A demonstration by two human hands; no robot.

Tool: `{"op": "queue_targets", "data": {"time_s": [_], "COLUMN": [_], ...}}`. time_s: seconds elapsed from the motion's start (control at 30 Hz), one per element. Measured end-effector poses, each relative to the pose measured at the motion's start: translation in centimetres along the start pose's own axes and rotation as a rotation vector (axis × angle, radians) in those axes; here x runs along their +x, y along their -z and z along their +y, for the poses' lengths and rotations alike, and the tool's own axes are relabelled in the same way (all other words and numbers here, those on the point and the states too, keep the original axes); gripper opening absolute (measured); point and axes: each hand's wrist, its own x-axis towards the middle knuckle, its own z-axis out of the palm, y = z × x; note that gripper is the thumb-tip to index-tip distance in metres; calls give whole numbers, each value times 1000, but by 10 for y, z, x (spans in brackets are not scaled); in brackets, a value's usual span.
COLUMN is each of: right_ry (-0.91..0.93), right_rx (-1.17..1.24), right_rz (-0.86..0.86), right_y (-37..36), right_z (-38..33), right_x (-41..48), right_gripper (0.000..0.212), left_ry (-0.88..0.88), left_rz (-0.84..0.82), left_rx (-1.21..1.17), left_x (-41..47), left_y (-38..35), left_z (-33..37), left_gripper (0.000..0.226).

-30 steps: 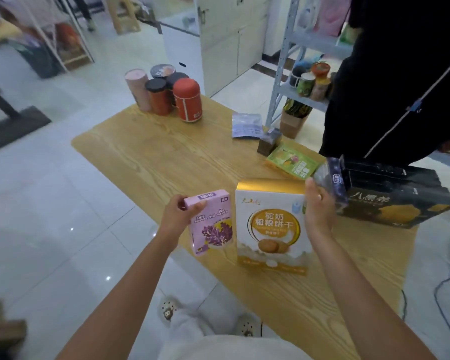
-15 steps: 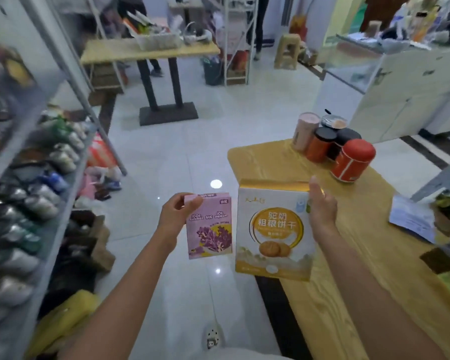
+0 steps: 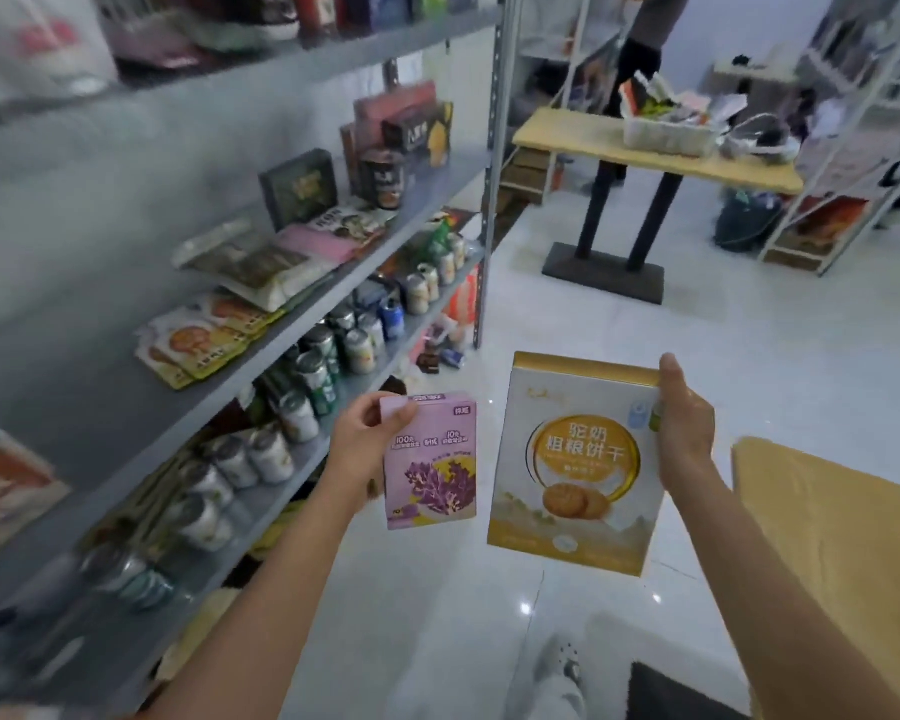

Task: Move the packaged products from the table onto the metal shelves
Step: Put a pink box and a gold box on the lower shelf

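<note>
The left hand [image 3: 365, 449] grips a small purple carton [image 3: 430, 467] upright, nearer the grey metal shelves [image 3: 333, 304] than the right hand [image 3: 684, 426] gripping a white-and-gold biscuit box [image 3: 572, 465].

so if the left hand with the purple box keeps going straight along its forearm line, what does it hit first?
Probably the row of cans on the lower metal shelf. The left hand, holding the purple box, points up and left toward them. Depth is unclear in this single view.
</note>
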Motion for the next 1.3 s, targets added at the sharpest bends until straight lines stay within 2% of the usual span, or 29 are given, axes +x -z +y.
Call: {"op": "queue_targets", "data": {"time_s": [0.23,0.47,0.6,0.73,0.77,0.87,0.97,1.03,1.1,1.2,1.3], "right_ry": [4,33,87,144,156,192,175,145,159,162,148], "right_rx": [-31,-40,-44,-64,-56,-55,-57,-18,12,49,122], "right_rz": [-219,-410,-518,-671,-703,-823,-922,-974,-1035,-1097,-1121], "right_y": [-97,-190,-249,-306,-320,-358,-390,-410,-421,-436,-449], "right_z": [-33,-72,-98,-124,-127,-136,-146,-151,-156,-161,-164], "right_x": [46,118,149,142,137,118,87,66,43,14,-4], "right_gripper": [63,52,56,42,43,63,50,52,43,31,30], "left_ry": [-9,23,-12,-42,-40,-18,-46,-104,-165,-162,-151], "left_rz": [238,435,580,799,844,1015,1147,1188,1194,1206,1122], "left_rx": [4,-115,-89,-100,-106,-94,-116,-60,36,256,467], "left_x": [49,125,156,156,152,132,110,93,78,64,57], "left_y": [37,36,53,80,88,107,129,142,156,178,200], "left_z": [-1,23,47,52,50,50,48,51,54,58,57], "left_gripper": [26,24,18,15,16,18,16,21,33,33,34]}}
